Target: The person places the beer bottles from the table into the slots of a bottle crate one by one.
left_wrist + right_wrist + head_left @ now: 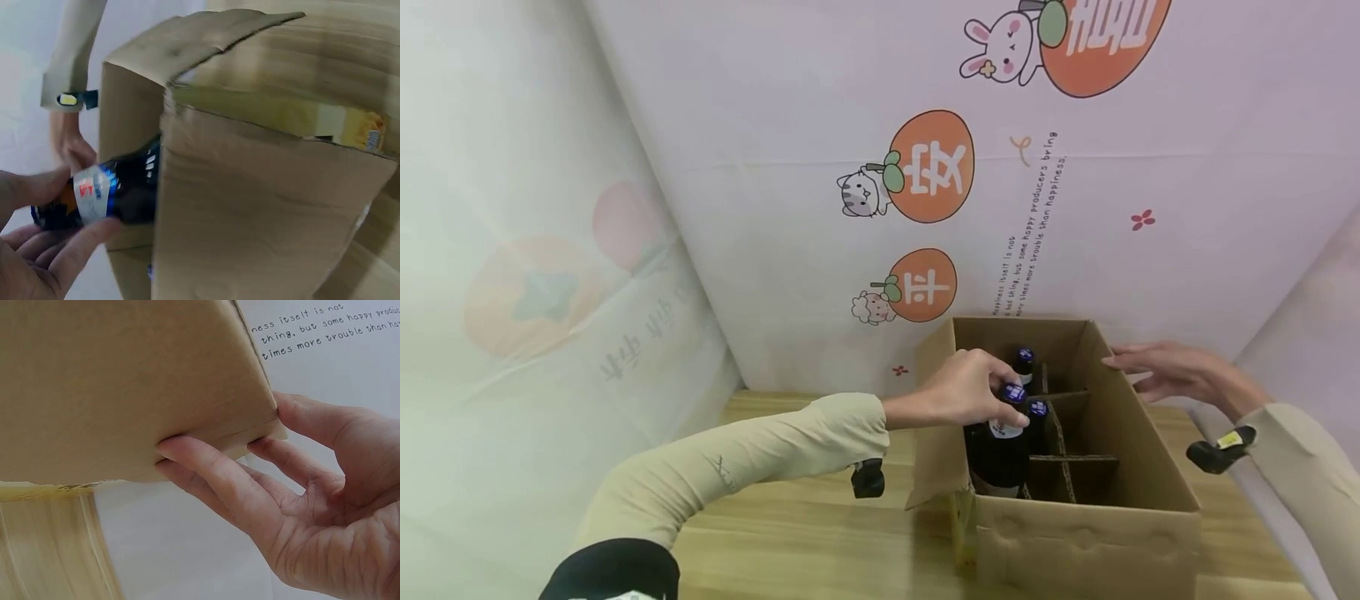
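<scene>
My left hand [966, 387] grips a dark beer bottle [997, 458] round its neck, thumb on one side and fingers on the other. The bottle has a blue cap and a silver neck label, and its lower part is inside an open cardboard box [1086, 521]. Two more blue-capped bottles show close by, one behind [1026, 360] and one to the right [1038, 408]. On the box's right side, my right hand [1183, 375] rests its extended fingers [212, 465] against the outer wall near the far corner.
Cardboard dividers [1071, 457] split the box into compartments. A flap [934, 450] hangs outward on its left. Yellow packaging [250, 109] shows below the box's edge. The wooden tabletop [805, 533] meets a printed white backdrop [790, 250] behind.
</scene>
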The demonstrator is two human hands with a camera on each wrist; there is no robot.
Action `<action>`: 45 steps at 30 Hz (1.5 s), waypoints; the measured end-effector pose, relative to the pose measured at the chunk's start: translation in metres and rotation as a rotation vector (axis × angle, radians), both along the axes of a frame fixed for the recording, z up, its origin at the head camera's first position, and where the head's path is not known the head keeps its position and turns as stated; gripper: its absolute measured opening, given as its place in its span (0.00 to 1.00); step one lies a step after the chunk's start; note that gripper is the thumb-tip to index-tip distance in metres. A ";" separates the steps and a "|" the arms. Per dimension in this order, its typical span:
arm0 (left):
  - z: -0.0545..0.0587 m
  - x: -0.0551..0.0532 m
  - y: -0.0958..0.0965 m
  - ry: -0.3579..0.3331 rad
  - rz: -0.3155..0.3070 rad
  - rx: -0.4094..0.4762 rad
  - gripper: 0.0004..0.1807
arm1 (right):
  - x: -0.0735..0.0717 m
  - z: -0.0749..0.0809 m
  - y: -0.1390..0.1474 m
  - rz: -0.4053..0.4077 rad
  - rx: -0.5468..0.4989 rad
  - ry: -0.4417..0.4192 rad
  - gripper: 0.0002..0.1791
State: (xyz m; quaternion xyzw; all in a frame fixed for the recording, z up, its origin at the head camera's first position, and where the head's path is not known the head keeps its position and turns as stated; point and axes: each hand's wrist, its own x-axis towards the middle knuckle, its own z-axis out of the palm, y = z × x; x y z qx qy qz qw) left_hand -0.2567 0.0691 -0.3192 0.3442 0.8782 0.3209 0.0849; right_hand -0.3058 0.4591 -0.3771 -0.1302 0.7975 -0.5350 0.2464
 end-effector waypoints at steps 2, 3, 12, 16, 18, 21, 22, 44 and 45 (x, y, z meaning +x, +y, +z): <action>-0.005 -0.003 0.000 -0.026 -0.029 -0.026 0.18 | -0.001 -0.001 0.000 0.005 -0.005 -0.011 0.31; -0.008 -0.005 0.000 -0.025 -0.057 -0.054 0.16 | -0.003 -0.001 -0.001 0.001 0.002 -0.042 0.34; -0.028 -0.008 0.016 0.148 -0.348 -0.379 0.15 | -0.006 0.002 -0.008 -0.137 0.097 -0.213 0.44; -0.042 -0.008 0.026 0.189 -0.469 -0.475 0.30 | -0.008 0.004 -0.005 -0.143 0.096 -0.207 0.44; -0.048 -0.009 0.031 0.204 -0.520 -0.529 0.35 | -0.009 0.006 -0.004 -0.144 0.101 -0.208 0.45; -0.050 -0.009 0.038 0.204 -0.544 -0.621 0.37 | -0.011 0.007 -0.003 -0.133 0.104 -0.209 0.44; -0.050 -0.009 0.040 0.191 -0.537 -0.649 0.36 | -0.011 0.007 -0.003 -0.132 0.106 -0.210 0.44; -0.055 -0.064 -0.094 0.416 -0.359 -0.222 0.38 | 0.007 0.023 -0.056 -0.205 0.543 0.537 0.31; -0.054 -0.067 -0.103 0.403 -0.343 -0.213 0.39 | 0.008 0.024 -0.061 -0.214 0.555 0.587 0.32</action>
